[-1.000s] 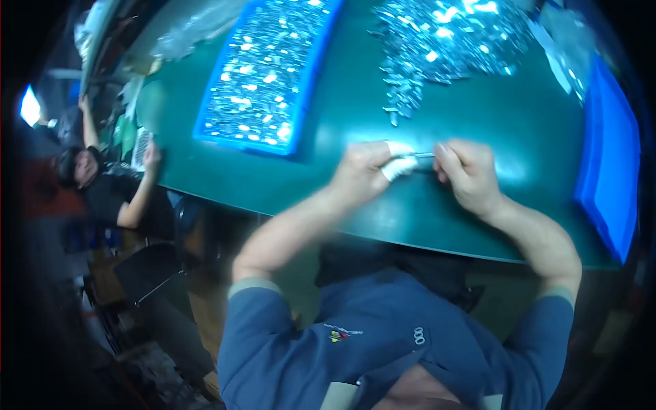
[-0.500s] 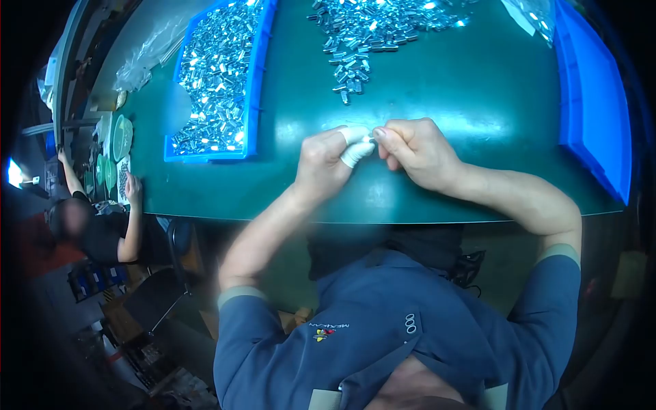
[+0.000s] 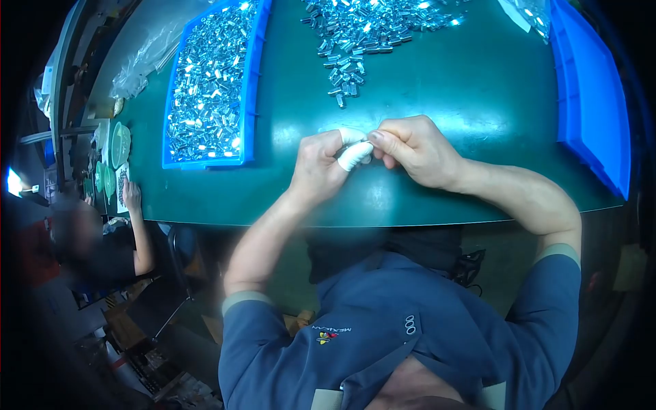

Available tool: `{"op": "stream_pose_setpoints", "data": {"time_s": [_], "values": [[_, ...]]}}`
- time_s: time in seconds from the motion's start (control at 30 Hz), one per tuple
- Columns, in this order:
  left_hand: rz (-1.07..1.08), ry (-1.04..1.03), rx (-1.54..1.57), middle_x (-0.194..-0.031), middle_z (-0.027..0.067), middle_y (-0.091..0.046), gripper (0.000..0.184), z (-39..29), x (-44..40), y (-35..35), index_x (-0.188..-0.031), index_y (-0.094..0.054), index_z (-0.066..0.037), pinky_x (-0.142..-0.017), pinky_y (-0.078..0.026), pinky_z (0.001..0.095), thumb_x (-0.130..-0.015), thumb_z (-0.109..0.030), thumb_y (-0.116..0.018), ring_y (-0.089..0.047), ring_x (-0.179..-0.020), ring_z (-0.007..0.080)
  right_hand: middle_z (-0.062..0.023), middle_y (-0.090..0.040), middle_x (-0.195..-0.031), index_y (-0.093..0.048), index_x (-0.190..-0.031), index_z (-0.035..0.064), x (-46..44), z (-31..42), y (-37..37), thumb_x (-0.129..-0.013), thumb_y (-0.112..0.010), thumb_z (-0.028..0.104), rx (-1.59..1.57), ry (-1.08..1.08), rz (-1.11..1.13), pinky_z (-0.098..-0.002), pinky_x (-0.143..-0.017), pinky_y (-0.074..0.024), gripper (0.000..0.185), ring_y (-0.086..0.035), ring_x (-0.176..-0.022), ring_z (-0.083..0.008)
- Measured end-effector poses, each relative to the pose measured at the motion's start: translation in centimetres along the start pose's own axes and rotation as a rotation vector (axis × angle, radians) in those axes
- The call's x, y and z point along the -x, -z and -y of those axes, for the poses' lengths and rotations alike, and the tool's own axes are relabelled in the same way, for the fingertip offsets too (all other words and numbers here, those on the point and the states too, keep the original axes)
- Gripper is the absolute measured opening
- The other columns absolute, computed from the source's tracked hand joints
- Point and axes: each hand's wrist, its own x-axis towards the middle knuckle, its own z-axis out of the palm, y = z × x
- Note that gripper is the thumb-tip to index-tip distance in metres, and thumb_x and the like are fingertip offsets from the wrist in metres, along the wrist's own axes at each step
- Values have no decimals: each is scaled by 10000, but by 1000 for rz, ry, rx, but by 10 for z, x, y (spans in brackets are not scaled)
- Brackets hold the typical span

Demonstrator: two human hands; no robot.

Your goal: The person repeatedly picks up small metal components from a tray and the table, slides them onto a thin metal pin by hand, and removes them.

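My left hand (image 3: 320,162) has white wrappings on the thumb and a finger, and its fingertips are pinched together. Pressed up against them is my right hand (image 3: 415,150), with its thumb and forefinger closed. A small metal piece (image 3: 367,141) shows faintly between the meeting fingertips; most of it is hidden. Both hands are held above the near part of the green table (image 3: 437,96). Beyond them lies a loose pile of small shiny metal cylinders (image 3: 352,41), with one cylinder (image 3: 341,101) at its near tip.
On the left a blue tray (image 3: 251,113) is full of similar metal pieces. Another blue bin (image 3: 594,102) stands at the right edge. Plastic bags lie at the far left and far right. A co-worker's hand (image 3: 132,196) rests near green dishes (image 3: 121,145) on the left.
My hands stay pinched together, with the left shifted slightly and its wrapped fingers turned a little. On the left, the co-worker has moved, and one arm has drawn back.
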Motion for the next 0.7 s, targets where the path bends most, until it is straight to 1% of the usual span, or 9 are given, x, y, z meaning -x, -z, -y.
{"op": "stream_pose_setpoints", "data": {"time_s": [0.07, 0.13, 0.17, 0.2, 0.27, 0.33, 0.4, 0.63, 0.7], "values": [[16, 25, 25, -804, 102, -740, 152, 0, 0, 2, -989, -737, -4, -610, -547, 307, -950, -151, -737, -707, -701, 154, -11, -624, -677, -662, -834, 20, 2, 5, 4, -1073, -528, 237, 136, 170, -38, -281, -548, -432, 350, -558, -603, -87], [-4, -26, 37, -779, 91, -734, 144, 2, -1, 2, -978, -734, -1, -602, -553, 295, -961, -144, -724, -704, -690, 143, -11, -623, -679, -662, -820, 20, 3, 12, 8, -1068, -529, 220, 164, 166, -70, -281, -542, -428, 345, -554, -599, -86], [-56, 28, 132, -763, 80, -731, 144, 1, -1, 4, -960, -724, 4, -607, -560, 281, -970, -138, -711, -702, -692, 136, -12, -622, -682, -661, -807, 21, 3, 14, 13, -1064, -529, 202, 188, 153, -105, -282, -537, -425, 341, -550, -595, -85], [-147, 103, 164, -780, 77, -733, 137, 9, 3, 9, -965, -714, 9, -610, -564, 274, -984, -125, -691, -697, -693, 131, -10, -601, -692, -634, -778, 29, -1, 0, 17, -1061, -525, 184, 120, 246, -334, -265, -547, -418, 341, -542, -600, -78], [-237, 143, 159, -812, 79, -737, 123, 22, 6, 26, -1017, -695, 10, -624, -564, 260, -1013, -102, -645, -681, -677, 118, -13, -582, -719, -604, -771, 39, -10, 20, 57, -1064, -514, 182, 76, 200, -460, -246, -565, -415, 339, -536, -613, -73], [-108, 144, 248, -891, 105, -744, 126, 20, 4, 15, -1077, -682, 16, -672, -568, 256, -1015, -85, -641, -694, -753, 137, -15, -572, -740, -584, -761, 41, -12, 17, 40, -1073, -493, 185, 6, 276, -417, -235, -579, -412, 355, -535, -624, -73], [-111, 181, 427, -895, 88, -757, 150, 15, 1, 9, -1062, -695, 13, -723, -578, 277, -949, -81, -727, -713, -798, 135, -42, -608, -747, -594, -769, 9, -5, 20, 29, -1075, -500, 182, 106, 252, -259, -260, -566, -439, 364, -566, -612, -93], [-99, 172, 474, -940, 103, -770, 196, 14, 3, 5, -1095, -690, 24, -765, -589, 295, -926, -54, -750, -732, -869, 152, -60, -624, -691, -634, -802, 10, -3, 8, 25, -1053, -532, 164, 223, 257, -133, -291, -540, -447, 312, -585, -586, -114], [-12, 109, 334, -1049, 159, -748, 236, 20, 6, 10, -1205, -635, 22, -791, -612, 318, -975, -16, -675, -741, -918, 210, -64, -626, -693, -639, -806, 13, -3, 5, 24, -1050, -534, 160, 254, 249, -123, -296, -542, -445, 303, -584, -583, -120]]}}
